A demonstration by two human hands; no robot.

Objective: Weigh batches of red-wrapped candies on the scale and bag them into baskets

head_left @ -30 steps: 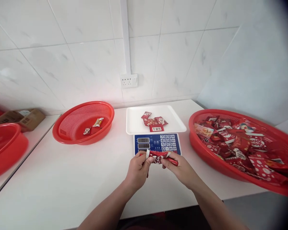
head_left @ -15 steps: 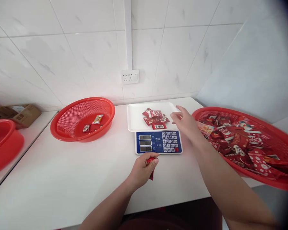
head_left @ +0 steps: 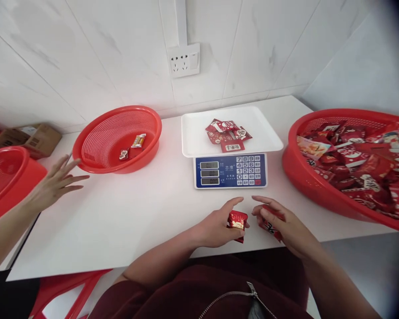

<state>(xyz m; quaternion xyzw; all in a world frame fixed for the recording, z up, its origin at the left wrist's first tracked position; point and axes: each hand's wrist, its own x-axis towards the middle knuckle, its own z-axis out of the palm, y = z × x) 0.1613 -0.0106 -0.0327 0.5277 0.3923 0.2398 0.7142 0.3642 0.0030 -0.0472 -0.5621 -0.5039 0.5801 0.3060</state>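
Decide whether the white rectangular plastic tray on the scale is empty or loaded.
Loaded: several small red printed packets lie heaped on the white tray.

A white conduit (head_left: 181,22) runs down the grey-veined tile wall (head_left: 119,44) to a white socket panel (head_left: 184,60). At far left, a cardboard box (head_left: 42,139) sits behind a red basket (head_left: 29,170) cut off by the view's edge; a red framework (head_left: 61,282) shows below the bench (head_left: 119,208).
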